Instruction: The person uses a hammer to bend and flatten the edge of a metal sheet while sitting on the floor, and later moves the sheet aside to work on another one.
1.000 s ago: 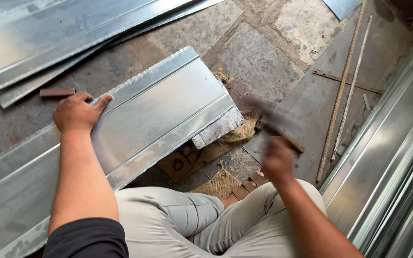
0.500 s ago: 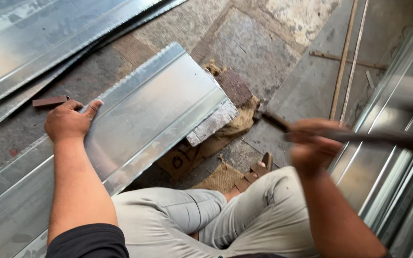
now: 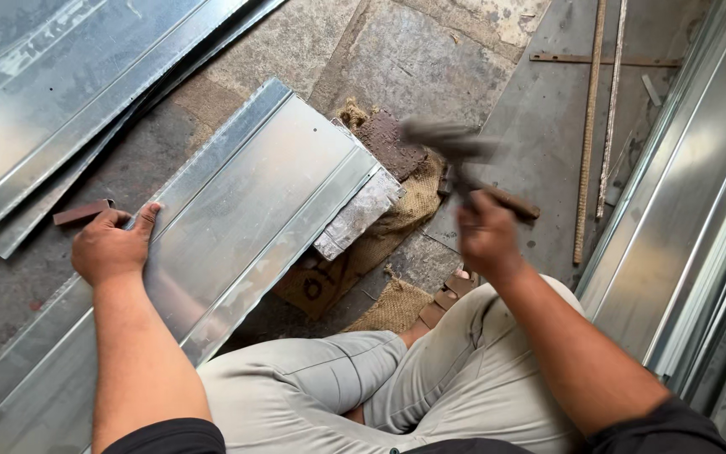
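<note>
So the left hand [image 3: 111, 246] was pressed flat, fingers open, on the edge of a long ribbed galvanised sheet-metal panel [image 3: 237, 219] lying on the stone floor [image 3: 430, 59]. The right hand [image 3: 485, 234] was clenched around the wooden handle of a blurred metal-headed hammer [image 3: 455, 155], raised just above the panel's far end. That end sat on a flat grey metal block [image 3: 359, 213] over brown burlap sacking [image 3: 413, 202]. More shiny metal sheets [image 3: 69, 84] lay stacked at upper left, thin rusty rods [image 3: 588, 143] off to the right
</note>
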